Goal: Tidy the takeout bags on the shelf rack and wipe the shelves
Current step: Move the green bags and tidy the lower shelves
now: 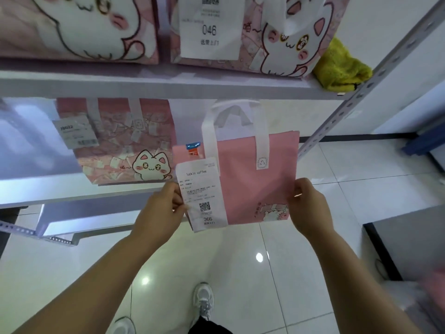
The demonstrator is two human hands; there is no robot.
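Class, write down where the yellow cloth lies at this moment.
In the head view, the yellow cloth lies at the right end of the upper shelf, between a cat-print bag and the rack's perforated upright.

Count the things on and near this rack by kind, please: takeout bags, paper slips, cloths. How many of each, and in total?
Takeout bags: 4 (upper-left bag, upper-right bag, lower-shelf bag, held bag)
Paper slips: 3 (slip 046, lower-shelf bag's slip, slip 366)
Yellow cloth: 1
Total: 8
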